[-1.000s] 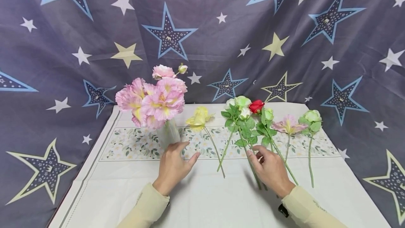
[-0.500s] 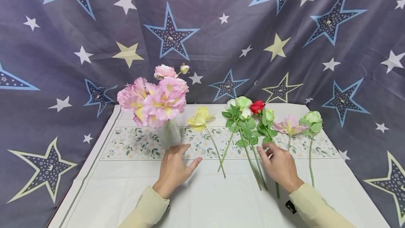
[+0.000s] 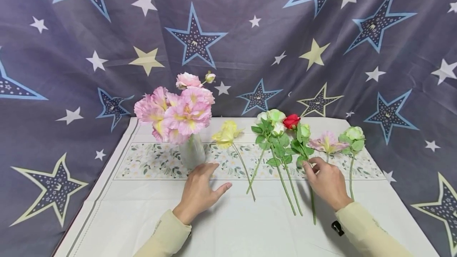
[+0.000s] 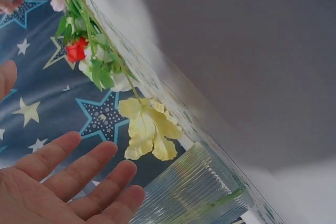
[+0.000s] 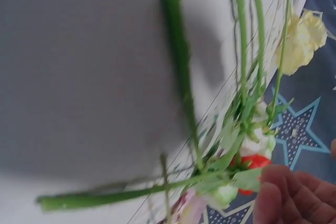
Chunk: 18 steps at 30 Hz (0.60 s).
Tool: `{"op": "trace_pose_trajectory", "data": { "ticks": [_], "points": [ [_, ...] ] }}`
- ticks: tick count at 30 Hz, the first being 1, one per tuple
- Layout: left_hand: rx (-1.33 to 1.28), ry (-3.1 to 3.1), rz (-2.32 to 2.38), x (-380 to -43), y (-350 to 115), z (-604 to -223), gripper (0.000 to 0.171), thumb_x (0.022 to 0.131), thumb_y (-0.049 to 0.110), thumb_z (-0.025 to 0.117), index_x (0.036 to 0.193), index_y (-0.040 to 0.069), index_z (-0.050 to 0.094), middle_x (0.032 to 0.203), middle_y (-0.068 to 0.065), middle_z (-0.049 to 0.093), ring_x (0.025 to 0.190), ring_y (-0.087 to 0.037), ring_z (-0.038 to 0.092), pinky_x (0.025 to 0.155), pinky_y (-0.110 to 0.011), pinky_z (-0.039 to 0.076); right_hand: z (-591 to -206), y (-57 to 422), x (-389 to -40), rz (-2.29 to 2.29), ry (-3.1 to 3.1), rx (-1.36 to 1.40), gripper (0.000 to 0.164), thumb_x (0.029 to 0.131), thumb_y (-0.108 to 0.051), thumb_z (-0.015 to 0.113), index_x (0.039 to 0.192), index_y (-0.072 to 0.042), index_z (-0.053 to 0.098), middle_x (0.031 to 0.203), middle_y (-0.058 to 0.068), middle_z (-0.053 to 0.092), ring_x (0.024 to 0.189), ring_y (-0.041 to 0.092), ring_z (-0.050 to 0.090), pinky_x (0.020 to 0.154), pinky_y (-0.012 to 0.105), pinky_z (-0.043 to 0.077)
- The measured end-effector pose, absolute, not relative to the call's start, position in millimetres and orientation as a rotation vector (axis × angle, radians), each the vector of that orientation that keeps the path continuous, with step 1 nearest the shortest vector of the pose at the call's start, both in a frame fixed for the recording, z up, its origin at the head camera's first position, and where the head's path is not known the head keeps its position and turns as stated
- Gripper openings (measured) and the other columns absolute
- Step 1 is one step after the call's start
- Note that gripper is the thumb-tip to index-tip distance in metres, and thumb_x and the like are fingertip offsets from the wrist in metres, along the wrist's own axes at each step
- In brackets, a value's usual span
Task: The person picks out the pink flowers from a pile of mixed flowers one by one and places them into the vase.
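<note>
My left hand [image 3: 198, 189] is spread, fingers straight, just in front of the clear ribbed glass vase [image 4: 199, 190], which holds several pink flowers [image 3: 187, 110]. In the left wrist view, the palm and fingers hold nothing. Over the flower stems on the right, my right hand [image 3: 328, 181] hovers with loosely bent fingers. Its thumb and index finger are near the leaves of a light green rose [image 3: 305, 130], beside a red rose [image 3: 291, 121]. In the right wrist view, the fingers lie close to a leaf, and no stem shows between them.
A yellow flower [image 3: 226, 135] lies right of the vase. White and green roses [image 3: 276, 116] with long stems lie mid-right. Farther right lie a pink flower [image 3: 328, 142] and another green rose [image 3: 354, 133]. A starred curtain [image 3: 235, 43] hangs behind the white tablecloth [image 3: 143, 209].
My right hand has moved rightward across the stems, uncovering those to its left. My left hand has stayed in nearly the same spot by the vase. The flowers lie as before.
</note>
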<state>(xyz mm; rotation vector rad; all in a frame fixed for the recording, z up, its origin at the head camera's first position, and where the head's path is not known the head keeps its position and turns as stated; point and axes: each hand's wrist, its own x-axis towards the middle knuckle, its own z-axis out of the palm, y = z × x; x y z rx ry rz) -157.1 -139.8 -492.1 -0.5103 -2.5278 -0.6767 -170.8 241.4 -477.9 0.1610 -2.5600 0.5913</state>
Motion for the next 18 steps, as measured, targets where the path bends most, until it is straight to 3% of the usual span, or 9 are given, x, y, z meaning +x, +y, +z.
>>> {"op": "trace_pose_trajectory", "data": {
  "ticks": [9, 18],
  "points": [
    [-0.490, -2.569, -0.684, -155.1, -138.4, -490.3, 0.069, 0.073, 0.058, 0.073, 0.122, 0.011, 0.061, 0.119, -0.006, 0.063, 0.114, -0.026, 0.052, 0.099, -0.047, 0.039, -479.2, 269.8, -181.9, 0.496, -2.649, 0.041, 0.031, 0.092, -0.038, 0.060, 0.093, -0.008, 0.067, 0.062, 0.000, 0.060, 0.048, 0.015, 0.051, 0.044, 0.038, 0.041],
    [-0.499, -2.551, -0.655, -154.3, -137.7, -491.8, 0.068, 0.074, 0.058, 0.072, 0.121, 0.010, 0.062, 0.118, -0.006, 0.064, 0.111, -0.026, 0.054, 0.097, -0.046, 0.040, -479.7, 295.4, -191.0, 0.426, -2.816, -0.075, 0.034, 0.091, -0.036, 0.059, 0.087, -0.004, 0.067, 0.073, 0.023, 0.065, 0.057, 0.035, 0.058, 0.047, 0.048, 0.043]
  ]
}}
